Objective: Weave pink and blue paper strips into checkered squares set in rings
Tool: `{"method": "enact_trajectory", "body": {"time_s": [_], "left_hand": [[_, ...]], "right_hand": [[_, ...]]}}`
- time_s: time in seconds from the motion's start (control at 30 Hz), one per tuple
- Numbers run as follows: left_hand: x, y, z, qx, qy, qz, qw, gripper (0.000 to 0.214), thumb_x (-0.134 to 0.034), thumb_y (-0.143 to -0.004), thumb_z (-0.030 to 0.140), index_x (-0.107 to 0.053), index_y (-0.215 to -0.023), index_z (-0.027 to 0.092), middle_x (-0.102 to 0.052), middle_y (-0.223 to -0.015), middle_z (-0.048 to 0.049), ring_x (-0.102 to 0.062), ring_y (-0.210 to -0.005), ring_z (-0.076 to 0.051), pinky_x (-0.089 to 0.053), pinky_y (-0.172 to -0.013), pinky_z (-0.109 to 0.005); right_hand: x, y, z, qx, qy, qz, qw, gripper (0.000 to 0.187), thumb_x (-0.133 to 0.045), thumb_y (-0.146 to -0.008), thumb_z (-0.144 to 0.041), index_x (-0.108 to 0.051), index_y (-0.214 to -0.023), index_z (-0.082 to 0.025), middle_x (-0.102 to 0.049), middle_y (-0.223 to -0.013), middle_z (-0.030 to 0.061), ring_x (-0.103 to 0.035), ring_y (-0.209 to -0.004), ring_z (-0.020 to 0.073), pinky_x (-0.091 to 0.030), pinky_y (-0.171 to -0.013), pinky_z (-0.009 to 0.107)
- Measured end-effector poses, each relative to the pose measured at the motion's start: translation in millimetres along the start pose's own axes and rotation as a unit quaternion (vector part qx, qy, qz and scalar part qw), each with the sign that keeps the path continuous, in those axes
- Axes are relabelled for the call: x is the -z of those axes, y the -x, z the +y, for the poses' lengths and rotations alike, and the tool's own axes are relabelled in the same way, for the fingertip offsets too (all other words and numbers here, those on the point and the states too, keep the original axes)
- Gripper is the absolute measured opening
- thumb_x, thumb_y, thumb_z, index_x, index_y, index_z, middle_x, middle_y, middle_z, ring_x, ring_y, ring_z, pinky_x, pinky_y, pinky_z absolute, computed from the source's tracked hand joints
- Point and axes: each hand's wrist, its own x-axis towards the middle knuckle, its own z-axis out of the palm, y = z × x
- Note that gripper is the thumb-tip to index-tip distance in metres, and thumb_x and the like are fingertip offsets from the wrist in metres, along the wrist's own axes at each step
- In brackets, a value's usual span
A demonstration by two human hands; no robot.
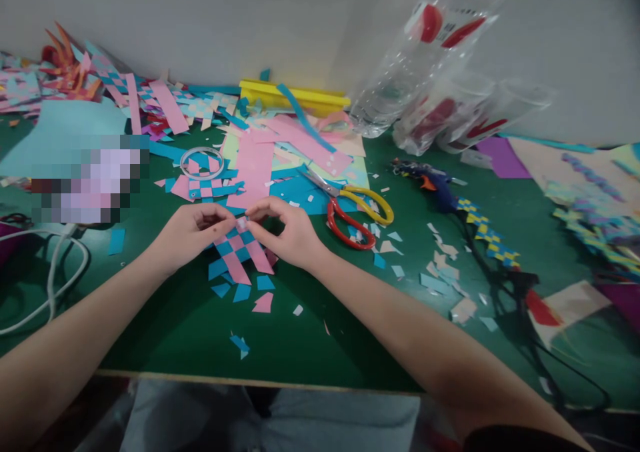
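Note:
My left hand (200, 232) pinches the upper edge of a small woven paper piece (240, 249), checkered in pink and blue strips. From the other side, thumb and forefinger of my right hand (285, 232) close on the same edge. A small pale scrap (242, 224) shows between the fingertips; whether it is tape or paper I cannot tell. The strips' loose ends point toward me. Just beyond my right hand lie scissors (345, 202) with one red and one yellow handle, blades apart. A thin ring like a tape roll (201, 164) rests beyond my left hand.
Paper strips and offcuts (165, 105) pile along the wall. A yellow holder (295, 97), a large plastic bottle (400, 59) and plastic cups (480, 115) stand at the back. A glue gun (440, 189) lies right; a white cable (53, 279) curls left on the green table (175, 345).

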Motion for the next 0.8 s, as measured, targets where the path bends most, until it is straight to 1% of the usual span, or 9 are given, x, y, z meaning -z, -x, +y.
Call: {"method": "enact_trajectory", "body": {"time_s": [0.13,0.23,0.33,0.4,0.47,0.53,0.6,0.7,0.8], "left_hand": [[0.8,-0.4,0.3,-0.015,-0.017,0.016,1.0,0.025,-0.064,-0.078,0.043,-0.067,-0.078,0.018,-0.062,-0.068,0.0007,-0.054,-0.058,-0.009,-0.044,-0.054,-0.02],[1.0,1.0,1.3,-0.04,-0.054,0.021,0.998,0.026,-0.061,-0.081,0.043,-0.067,-0.079,0.018,-0.064,-0.069,0.0,-0.056,-0.059,-0.011,-0.045,-0.054,-0.021],[-1.0,4.7,3.6,-0.099,-0.117,0.055,0.987,0.022,-0.059,-0.082,0.039,-0.067,-0.086,0.018,-0.068,-0.077,-0.0017,-0.061,-0.064,-0.013,-0.049,-0.059,-0.023],[-2.7,7.6,5.6,-0.154,-0.17,0.097,0.969,0.023,-0.06,-0.083,0.034,-0.066,-0.098,0.018,-0.07,-0.088,-0.0036,-0.064,-0.073,-0.014,-0.052,-0.068,-0.025],[-3.4,9.6,7.0,-0.183,-0.206,0.116,0.954,0.025,-0.061,-0.083,0.031,-0.066,-0.105,0.019,-0.07,-0.094,-0.0041,-0.065,-0.08,-0.015,-0.052,-0.076,-0.026],[-2.7,10.0,7.4,-0.175,-0.209,0.108,0.956,0.024,-0.061,-0.084,0.032,-0.067,-0.105,0.021,-0.07,-0.092,-0.0027,-0.065,-0.081,-0.015,-0.052,-0.077,-0.025],[-1.3,9.1,6.5,-0.155,-0.192,0.102,0.964,0.025,-0.061,-0.084,0.033,-0.066,-0.107,0.023,-0.07,-0.087,-0.0012,-0.065,-0.079,-0.014,-0.052,-0.073,-0.024],[-0.1,7.1,4.7,-0.142,-0.16,0.105,0.971,0.029,-0.063,-0.083,0.033,-0.064,-0.111,0.024,-0.07,-0.087,-0.0007,-0.065,-0.079,-0.015,-0.052,-0.07,-0.024],[-0.5,6.9,4.8,-0.14,-0.139,0.105,0.975,0.023,-0.064,-0.082,0.034,-0.065,-0.102,0.022,-0.069,-0.089,-0.0019,-0.065,-0.081,-0.016,-0.052,-0.072,-0.026]], "right_hand": [[0.3,-1.4,-1.6,-0.04,-0.047,-0.007,0.998,0.015,-0.065,-0.077,-0.027,-0.06,-0.084,-0.015,-0.069,-0.078,0.0023,-0.065,-0.071,0.0118,-0.051,-0.07,0.025],[0.1,-1.7,-2.6,-0.062,-0.06,-0.018,0.996,0.015,-0.065,-0.077,-0.03,-0.062,-0.077,-0.015,-0.067,-0.071,0.001,-0.063,-0.066,0.0105,-0.049,-0.063,0.023],[-0.3,-1.8,-3.0,-0.09,-0.074,-0.019,0.993,0.017,-0.065,-0.077,-0.031,-0.063,-0.074,-0.015,-0.065,-0.067,-0.0001,-0.058,-0.061,0.0092,-0.047,-0.058,0.022],[-0.8,-1.8,-3.3,-0.106,-0.085,-0.024,0.99,0.02,-0.064,-0.079,-0.034,-0.063,-0.074,-0.015,-0.063,-0.065,-0.0008,-0.055,-0.057,0.0081,-0.044,-0.054,0.022],[-1.2,-1.7,-3.5,-0.108,-0.086,-0.028,0.99,0.021,-0.063,-0.08,-0.036,-0.063,-0.075,-0.015,-0.061,-0.064,-0.0016,-0.052,-0.055,0.0071,-0.043,-0.052,0.021],[-1.5,-1.5,-3.4,-0.097,-0.082,-0.036,0.991,0.021,-0.063,-0.08,-0.036,-0.063,-0.076,-0.015,-0.062,-0.065,-0.0017,-0.053,-0.056,0.007,-0.043,-0.054,0.021],[-1.7,-1.0,-3.0,-0.083,-0.081,-0.046,0.992,0.019,-0.065,-0.078,-0.034,-0.064,-0.077,-0.015,-0.063,-0.068,-0.0009,-0.056,-0.06,0.008,-0.046,-0.058,0.021],[-1.7,-0.7,-1.8,-0.083,-0.083,-0.056,0.991,0.016,-0.067,-0.076,-0.031,-0.065,-0.078,-0.016,-0.066,-0.072,0.0,-0.06,-0.065,0.0096,-0.049,-0.061,0.023],[-1.9,-1.4,-1.2,-0.093,-0.101,-0.048,0.989,0.014,-0.066,-0.077,-0.029,-0.066,-0.079,-0.016,-0.066,-0.071,0.0,-0.061,-0.065,0.0099,-0.05,-0.062,0.023]]}}
